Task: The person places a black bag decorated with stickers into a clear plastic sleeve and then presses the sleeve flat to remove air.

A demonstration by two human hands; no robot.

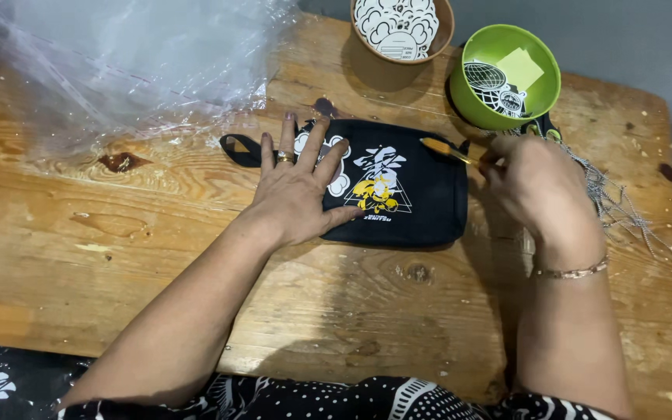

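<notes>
A small black pouch (421,194) with a white and yellow print lies flat on the wooden table (157,249). My left hand (299,190) rests flat on the pouch's left part, fingers spread, a ring on one finger. My right hand (534,187) is just right of the pouch and pinches a thin yellow-tipped stick-like tool (441,149) whose end lies over the pouch's upper right edge. A black strap loop (239,149) sticks out from the pouch on the left.
A green bowl (542,97) with printed stickers and a yellow note stands at the back right. A brown bowl (445,35) holds round printed cards. Clear plastic bags (118,62) cover the back left. Thin metal chains (616,202) lie right of my right hand.
</notes>
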